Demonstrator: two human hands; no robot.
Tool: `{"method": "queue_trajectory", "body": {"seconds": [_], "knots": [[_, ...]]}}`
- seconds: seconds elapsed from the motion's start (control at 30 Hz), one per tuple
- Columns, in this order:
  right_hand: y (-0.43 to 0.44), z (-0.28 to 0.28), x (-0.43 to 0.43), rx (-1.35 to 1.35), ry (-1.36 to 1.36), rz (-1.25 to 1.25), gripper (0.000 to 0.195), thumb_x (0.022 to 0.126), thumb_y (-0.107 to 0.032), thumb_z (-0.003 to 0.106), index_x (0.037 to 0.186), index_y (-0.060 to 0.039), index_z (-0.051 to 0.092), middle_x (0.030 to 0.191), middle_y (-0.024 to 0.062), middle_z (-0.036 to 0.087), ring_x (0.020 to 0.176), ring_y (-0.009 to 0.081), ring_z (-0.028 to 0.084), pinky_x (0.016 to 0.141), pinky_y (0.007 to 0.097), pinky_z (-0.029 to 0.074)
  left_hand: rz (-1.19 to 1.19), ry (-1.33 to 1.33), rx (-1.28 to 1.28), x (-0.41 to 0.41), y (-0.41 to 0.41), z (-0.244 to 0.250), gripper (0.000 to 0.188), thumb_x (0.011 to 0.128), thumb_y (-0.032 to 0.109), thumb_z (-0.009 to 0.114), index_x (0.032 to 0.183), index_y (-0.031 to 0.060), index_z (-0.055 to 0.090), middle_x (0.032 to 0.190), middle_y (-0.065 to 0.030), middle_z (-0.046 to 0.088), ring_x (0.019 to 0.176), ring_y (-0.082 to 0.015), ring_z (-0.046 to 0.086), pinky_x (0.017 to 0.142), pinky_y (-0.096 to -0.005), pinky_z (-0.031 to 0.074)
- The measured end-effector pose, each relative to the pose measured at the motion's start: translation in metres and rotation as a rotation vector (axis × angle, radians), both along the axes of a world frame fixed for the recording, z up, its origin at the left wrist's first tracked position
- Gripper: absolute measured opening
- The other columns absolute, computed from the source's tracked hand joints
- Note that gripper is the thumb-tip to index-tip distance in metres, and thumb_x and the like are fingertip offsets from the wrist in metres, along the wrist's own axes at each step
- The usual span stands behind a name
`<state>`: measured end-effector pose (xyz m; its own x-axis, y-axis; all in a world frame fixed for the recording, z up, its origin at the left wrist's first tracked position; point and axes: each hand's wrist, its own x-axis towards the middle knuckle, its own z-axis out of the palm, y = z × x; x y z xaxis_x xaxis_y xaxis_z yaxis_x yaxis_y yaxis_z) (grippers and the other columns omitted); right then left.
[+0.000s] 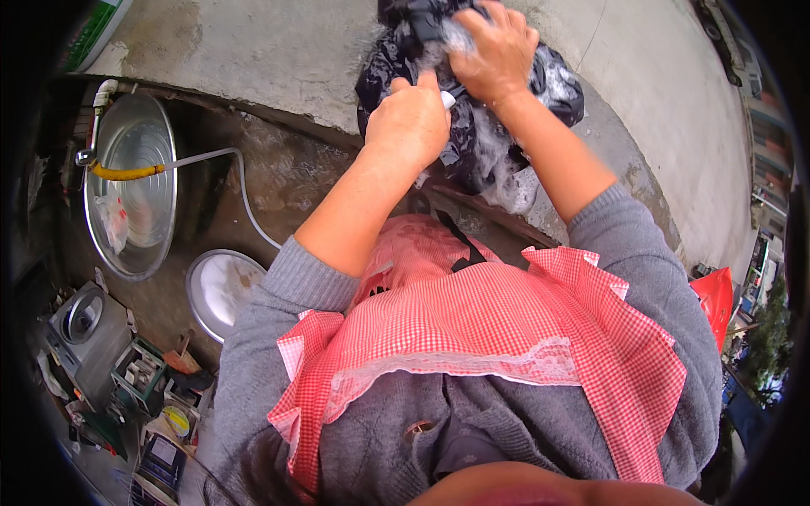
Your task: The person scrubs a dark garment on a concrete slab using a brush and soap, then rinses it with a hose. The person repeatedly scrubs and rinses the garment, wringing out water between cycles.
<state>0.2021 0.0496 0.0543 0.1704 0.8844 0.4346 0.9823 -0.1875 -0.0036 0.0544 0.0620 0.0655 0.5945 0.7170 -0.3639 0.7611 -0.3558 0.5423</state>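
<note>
A wet, dark garment (468, 136) covered in white suds lies bunched on the concrete ledge at the top centre. My left hand (411, 120) is closed around something with a white, rounded end (447, 100), perhaps a brush handle; the rest of it is hidden by the hand and the cloth. To the right of it, my right hand (497, 54) presses on the sudsy cloth with bent fingers, slightly blurred. Whether its fingers pinch the fabric is hard to see. Thick foam (516, 186) hangs over the near edge of the garment.
On the left, a large metal basin (149, 209) sits under a tap (83, 157) with a yellow-ended hose (130, 172). A smaller basin (197, 297) holds whitish suds. Crates and household items (140, 373) crowd the lower left. The concrete ledge (272, 57) drops to a lower wet floor.
</note>
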Motion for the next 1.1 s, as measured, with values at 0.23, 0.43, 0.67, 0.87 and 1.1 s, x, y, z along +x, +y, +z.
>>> {"method": "queue_trajectory", "body": {"seconds": [0.23, 0.43, 0.67, 0.87, 1.1], "knots": [[0.073, -0.019, 0.028, 0.157, 0.156, -0.254, 0.021, 0.078, -0.030, 0.058, 0.090, -0.0144, 0.066, 0.102, 0.0108, 0.059, 0.094, 0.0308, 0.054, 0.076, 0.0459, 0.041, 0.019, 0.039, 0.092, 0.000, -0.007, -0.001, 0.063, 0.085, 0.024, 0.060, 0.139, 0.0074, 0.034, 0.107, -0.0272, 0.056, 0.094, -0.0425, 0.061, 0.081, -0.0467, 0.051], [0.067, -0.026, 0.190, -0.027, 1.159, 0.060, 0.072, 0.080, -0.044, 0.063, 0.137, -0.0088, 0.039, 0.109, 0.0103, 0.062, 0.097, 0.0217, 0.057, 0.084, 0.0350, 0.045, 0.049, 0.011, 0.177, 0.004, -0.011, -0.004, 0.060, 0.086, 0.028, 0.057, 0.140, 0.0136, 0.035, 0.111, -0.0260, 0.057, 0.102, -0.0418, 0.058, 0.088, -0.0470, 0.047], [-0.082, 0.017, 0.071, 0.025, 0.793, 0.211, 0.096, 0.070, -0.033, 0.077, 0.145, -0.0051, 0.025, 0.135, 0.0207, 0.045, 0.125, 0.0316, 0.044, 0.105, 0.0388, 0.035, 0.059, 0.026, 0.203, 0.007, -0.008, -0.010, 0.059, 0.086, 0.029, 0.057, 0.139, 0.0121, 0.036, 0.113, -0.0261, 0.057, 0.103, -0.0410, 0.058, 0.089, -0.0470, 0.046], [-0.099, 0.027, -0.026, 0.209, 0.573, 0.237, 0.064, 0.072, -0.021, 0.071, 0.132, -0.0170, 0.048, 0.115, 0.0169, 0.050, 0.104, 0.0339, 0.054, 0.090, 0.0376, 0.046, 0.034, -0.011, 0.209, 0.003, -0.004, -0.018, 0.052, 0.084, 0.032, 0.060, 0.124, 0.0006, 0.048, 0.117, -0.0256, 0.056, 0.106, -0.0397, 0.057, 0.090, -0.0461, 0.047], [-0.067, -0.029, -0.023, 0.303, 0.434, -0.015, 0.021, 0.078, -0.022, 0.060, 0.097, -0.0151, 0.061, 0.095, 0.0065, 0.058, 0.080, 0.0309, 0.061, 0.067, 0.0402, 0.051, -0.035, 0.034, 0.138, 0.002, -0.008, -0.006, 0.052, 0.086, 0.032, 0.055, 0.126, -0.0016, 0.046, 0.118, -0.0281, 0.054, 0.104, -0.0408, 0.058, 0.089, -0.0454, 0.048]]}}
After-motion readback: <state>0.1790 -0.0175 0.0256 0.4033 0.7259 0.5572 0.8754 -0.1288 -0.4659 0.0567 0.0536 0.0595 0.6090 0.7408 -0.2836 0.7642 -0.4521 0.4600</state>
